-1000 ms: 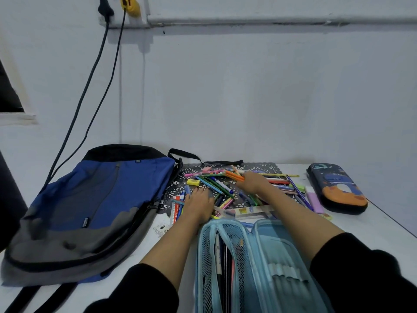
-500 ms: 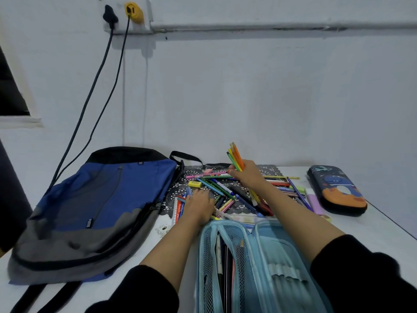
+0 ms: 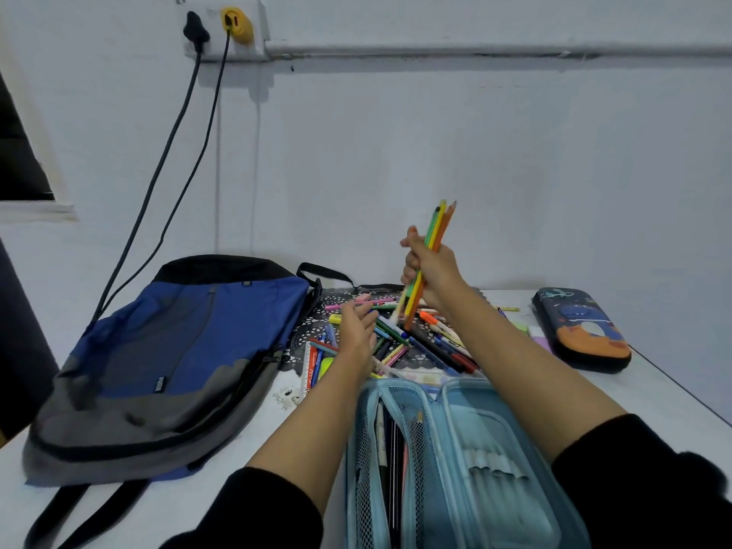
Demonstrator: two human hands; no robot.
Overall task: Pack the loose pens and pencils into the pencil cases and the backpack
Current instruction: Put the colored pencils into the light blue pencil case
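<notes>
Plain pale wall (image 3: 475, 152) across most of the frame, in flat, cool light. Upper left: white socket plate (image 3: 216, 51) with a black plug (image 3: 196, 31) and a yellow plug (image 3: 237, 27), two dark cables (image 3: 149, 192) hanging down and leftward from them. From the plate rightward to the frame edge, a white conduit (image 3: 475, 50) with a soft shadow beneath. At the left edge, dark window opening (image 3: 16, 152) above a pale sill (image 3: 35, 212). Below, white table (image 3: 653, 390) against the wall.
</notes>
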